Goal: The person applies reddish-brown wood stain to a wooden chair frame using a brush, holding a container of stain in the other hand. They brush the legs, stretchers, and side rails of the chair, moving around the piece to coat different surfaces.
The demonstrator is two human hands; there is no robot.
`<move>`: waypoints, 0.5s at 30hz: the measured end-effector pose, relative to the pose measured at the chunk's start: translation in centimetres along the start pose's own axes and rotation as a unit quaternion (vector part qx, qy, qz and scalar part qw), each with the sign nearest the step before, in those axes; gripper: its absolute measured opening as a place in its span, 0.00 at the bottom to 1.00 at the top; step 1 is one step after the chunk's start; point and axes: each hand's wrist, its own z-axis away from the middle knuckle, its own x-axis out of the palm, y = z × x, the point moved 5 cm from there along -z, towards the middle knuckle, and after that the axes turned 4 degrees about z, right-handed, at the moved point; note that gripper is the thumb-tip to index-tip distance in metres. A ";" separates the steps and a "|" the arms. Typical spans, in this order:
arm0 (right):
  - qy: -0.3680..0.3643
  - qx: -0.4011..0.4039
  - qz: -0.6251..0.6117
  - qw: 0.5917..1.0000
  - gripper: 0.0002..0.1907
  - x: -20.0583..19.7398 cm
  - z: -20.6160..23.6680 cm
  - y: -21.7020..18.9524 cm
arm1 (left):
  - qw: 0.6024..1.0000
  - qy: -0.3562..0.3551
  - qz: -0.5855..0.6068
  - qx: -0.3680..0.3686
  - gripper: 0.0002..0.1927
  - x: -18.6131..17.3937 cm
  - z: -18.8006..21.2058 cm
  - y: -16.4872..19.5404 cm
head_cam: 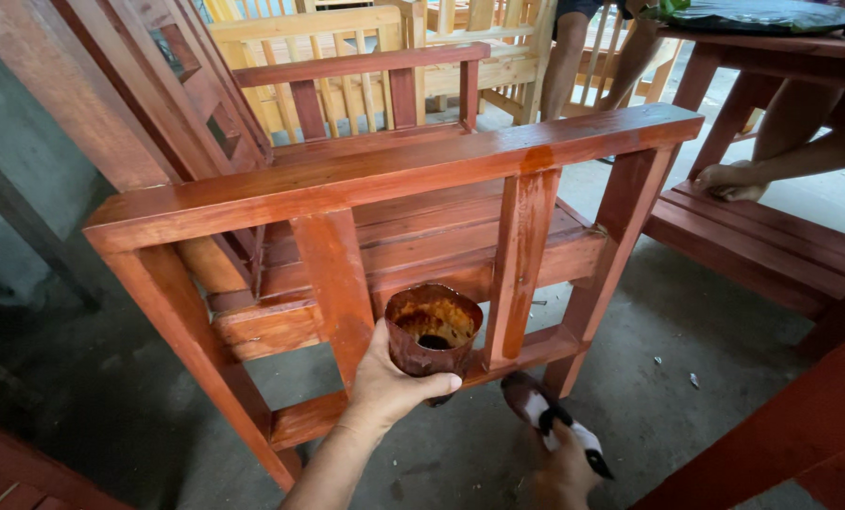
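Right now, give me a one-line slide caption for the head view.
Left hand holds a stained cup beside a red-brown wooden chair; right hand grips a brush low near the floor.

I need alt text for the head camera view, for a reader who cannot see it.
A left hand holds a stained cup before a red-brown wooden armchair; the right hand holds a brush. Another person's legs show behind.

The right hand (pixel 562 472) is cut off by the bottom edge, its grip blurred around a brush (pixel 554 420).
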 end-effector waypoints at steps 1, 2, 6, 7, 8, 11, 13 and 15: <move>0.035 -0.014 0.013 0.999 0.15 -0.3 0.5 0.1 | 1.000 0.004 0.001 -0.002 0.52 -0.2 0.2 0.1; -0.004 -0.014 0.003 1.000 0.15 0.7 0.8 0.2 | 1.000 0.006 -0.012 -0.020 0.52 -0.4 0.5 0.1; -0.037 -0.020 0.002 0.999 0.14 4.7 2.3 0.1 | 0.999 0.009 -0.024 -0.029 0.53 -1.7 1.2 0.3; -0.013 -0.026 0.012 1.000 0.15 5.3 2.8 -0.3 | 1.000 0.006 -0.015 -0.017 0.52 -1.8 1.4 0.4; -0.034 -0.023 -0.001 0.999 0.14 5.9 3.4 -1.1 | 1.000 0.001 0.000 0.003 0.52 -1.7 1.7 0.6; -0.092 -0.028 -0.031 0.995 0.12 8.4 6.1 -4.0 | 0.999 -0.004 0.010 0.033 0.52 -2.1 1.9 1.2; -0.111 -0.050 -0.033 0.992 0.11 10.2 8.3 -6.3 | 1.000 0.007 -0.026 0.004 0.52 -2.5 2.2 1.2; -0.129 -0.059 -0.044 0.989 0.11 12.4 10.8 -8.7 | 1.000 0.001 0.007 0.014 0.53 -2.4 2.2 1.6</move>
